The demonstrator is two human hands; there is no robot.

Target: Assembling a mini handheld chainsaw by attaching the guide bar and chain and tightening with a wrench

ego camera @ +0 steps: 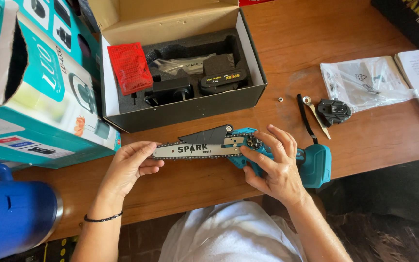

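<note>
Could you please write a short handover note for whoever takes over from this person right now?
Left hand: pinching the tip of the silver guide bar, chain fitted around it.
Right hand: gripping the blue mini chainsaw body at the sprocket.
Off the saw, on the wooden table: black side cover, small nut.
Black battery sits in the open cardboard box.

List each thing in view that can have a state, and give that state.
mini chainsaw: lying on table, side cover off
left hand: pinching bar tip
right hand: gripping saw body
cardboard box: open
side cover: detached, on table
plastic bag: lying flat
</note>
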